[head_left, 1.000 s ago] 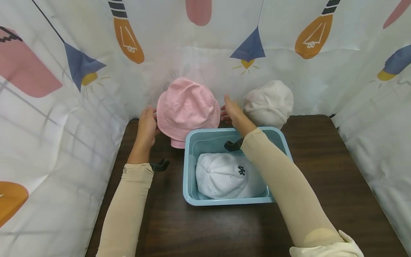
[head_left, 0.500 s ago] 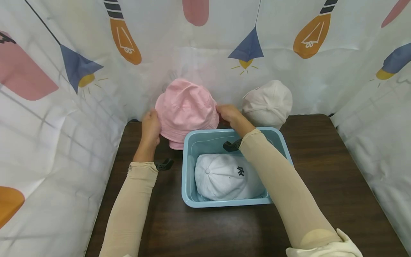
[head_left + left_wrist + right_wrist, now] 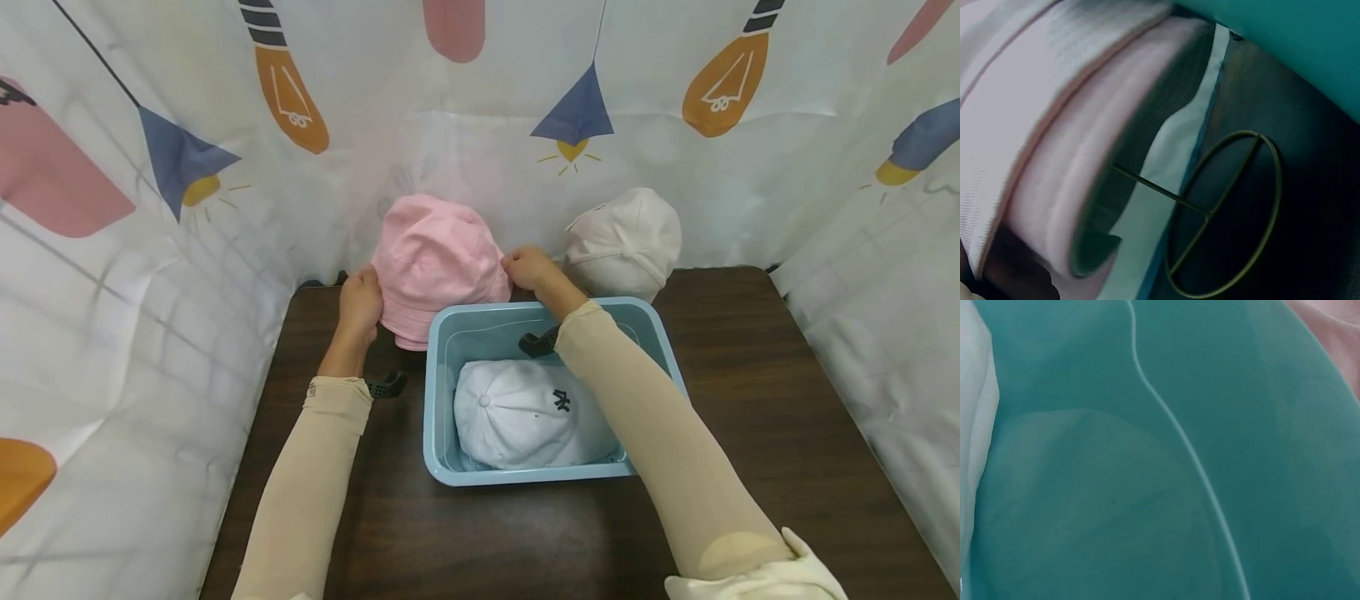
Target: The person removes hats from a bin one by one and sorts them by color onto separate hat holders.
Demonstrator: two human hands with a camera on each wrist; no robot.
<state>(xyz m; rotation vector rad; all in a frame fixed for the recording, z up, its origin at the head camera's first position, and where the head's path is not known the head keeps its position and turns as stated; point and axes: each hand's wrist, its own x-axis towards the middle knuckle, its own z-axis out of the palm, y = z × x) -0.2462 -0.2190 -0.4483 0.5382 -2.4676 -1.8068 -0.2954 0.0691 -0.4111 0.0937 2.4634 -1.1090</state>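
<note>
A pink bucket hat [image 3: 438, 254] stands at the table's back left, close to the curtain. My left hand [image 3: 361, 302] grips its brim on the left, while my right hand [image 3: 531, 268] pinches the brim on the right. In the left wrist view the hat's pink brim [image 3: 1029, 112] fills the upper left, above a second pink band with a dark inside. A thin wire stand [image 3: 1277, 194] with a ring base rises into the hat's underside. The right wrist view shows mainly the blue tub [image 3: 1147, 487], with my right hand out of sight there.
The blue plastic tub [image 3: 437, 417] sits in front of the hat, holding a white baseball cap [image 3: 517, 412] with a dark logo. My right forearm crosses over the tub. A cream cap [image 3: 630, 237] stands behind it at the right. A patterned curtain [image 3: 480, 150] encloses the dark wooden table [image 3: 487, 542].
Both hands have closed from beside the pink bucket hat onto its brim. Its crown has sunk and tipped slightly, and the left hand has shifted right and nearer. The white cap stays in the tub.
</note>
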